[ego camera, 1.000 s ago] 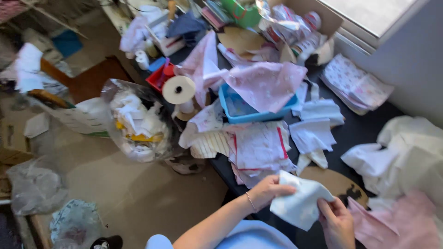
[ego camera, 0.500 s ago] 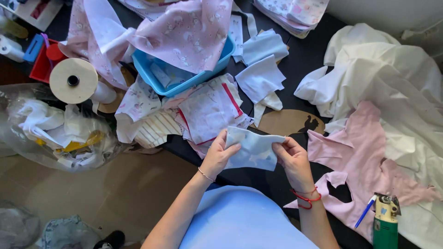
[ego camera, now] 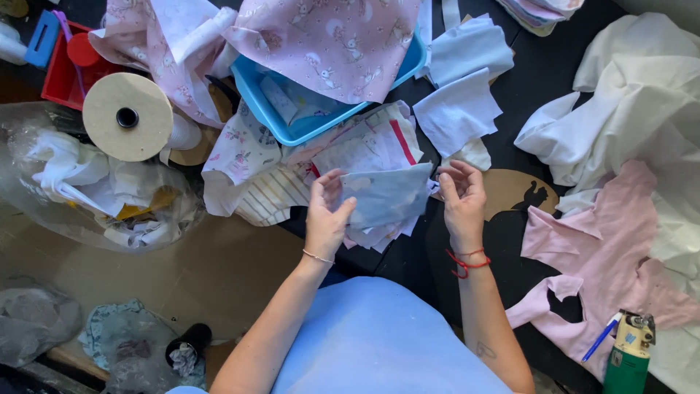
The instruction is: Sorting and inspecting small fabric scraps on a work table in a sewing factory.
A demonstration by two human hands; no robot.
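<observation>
My left hand (ego camera: 326, 215) and my right hand (ego camera: 459, 194) hold a small pale blue-grey piece of fabric (ego camera: 386, 195) stretched between them, above the front edge of a dark table (ego camera: 532, 66). The left thumb and fingers pinch its left edge; the right fingertips pinch its right corner. Under it lie several printed fabric scraps (ego camera: 364, 149), white with pink, and a striped piece (ego camera: 270, 197).
A blue tray (ego camera: 292, 128) under pink printed cloth (ego camera: 328, 40), a cream thread cone (ego camera: 127, 117), a red box (ego camera: 62, 69), a clear bag of scraps (ego camera: 95, 190), white cloth (ego camera: 634, 95), pink cut fabric (ego camera: 605, 248), a green cutting tool (ego camera: 627, 357), a brown card pattern (ego camera: 518, 191).
My view has tilted down and closer to the table. The pale piece has come up higher between both hands and is now spread wider, my right hand shifted right.
</observation>
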